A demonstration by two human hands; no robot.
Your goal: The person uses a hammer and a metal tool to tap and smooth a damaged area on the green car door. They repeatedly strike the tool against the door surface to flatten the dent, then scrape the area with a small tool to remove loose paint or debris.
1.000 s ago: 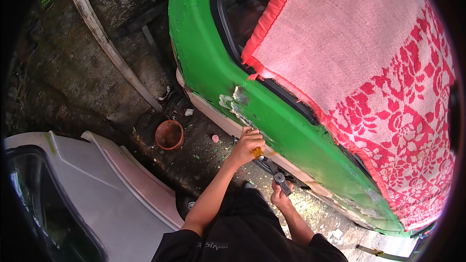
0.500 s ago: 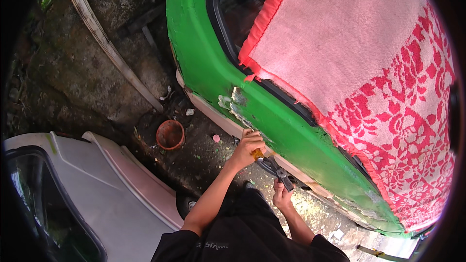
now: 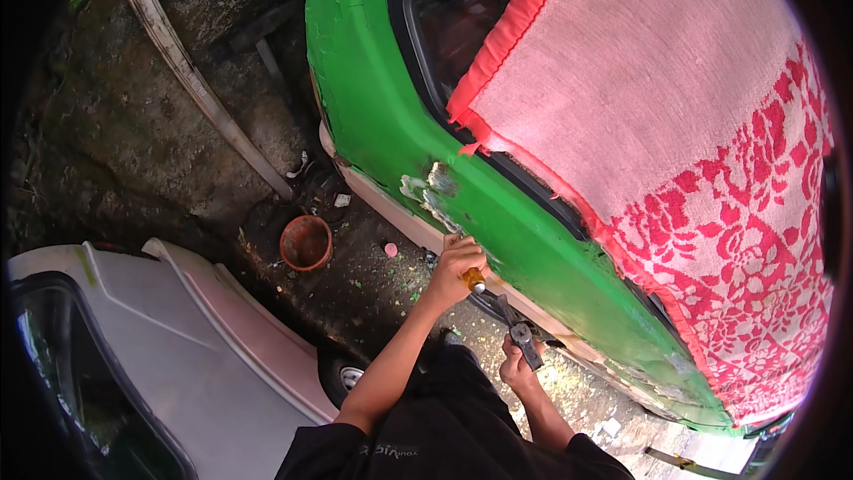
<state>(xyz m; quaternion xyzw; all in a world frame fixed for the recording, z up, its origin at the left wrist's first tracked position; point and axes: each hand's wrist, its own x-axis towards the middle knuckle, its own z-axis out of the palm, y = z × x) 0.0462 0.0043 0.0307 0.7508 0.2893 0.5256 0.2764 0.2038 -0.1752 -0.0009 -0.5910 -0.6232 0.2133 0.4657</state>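
Observation:
My left hand is closed around the amber handle of a hand tool, its metal-capped end toward me. The tool's working end is hidden behind my fingers, which rest by the lower side of a green vehicle body. Bare, chipped patches in the green paint show just beyond that hand. My right hand grips a hammer, whose dark metal head is a little apart from the capped end, nearer to my body.
A red-and-pink patterned blanket covers the vehicle's windows. To the left stands a pale vehicle. A terracotta pot and a pink round lid lie on the littered ground. A long curved strip leans by the wall.
My right hand has drawn the hammer slightly down and toward me, widening its gap from the amber handle. My left hand stays in nearly the same place. The view has shifted a little.

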